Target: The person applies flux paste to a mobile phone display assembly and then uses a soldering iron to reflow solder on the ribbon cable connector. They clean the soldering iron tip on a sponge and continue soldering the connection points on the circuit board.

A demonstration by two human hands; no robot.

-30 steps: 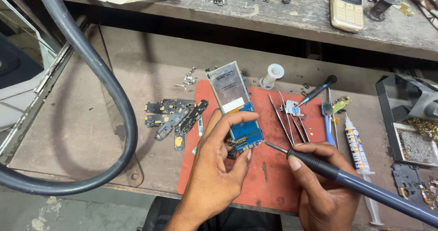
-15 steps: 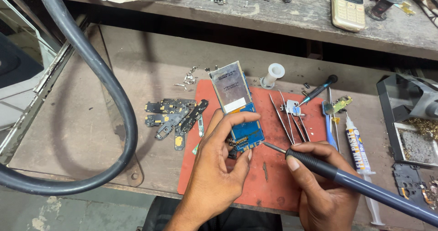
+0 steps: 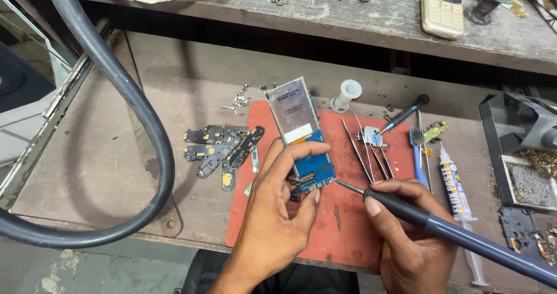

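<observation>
Your left hand [image 3: 278, 213] pinches the blue circuit board [image 3: 310, 169] by its lower edge, lifting it off the red mat [image 3: 348, 224] so its corner faces the soldering iron [image 3: 441, 227], which your right hand [image 3: 412, 242] grips pen-style for fine control.

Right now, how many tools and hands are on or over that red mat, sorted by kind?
Hands: 2, left hand and right hand
Soldering iron: 1
Blue circuit board: 1
Tweezers: 2, possibly more
Screwdriver: 1
Total: 7
</observation>
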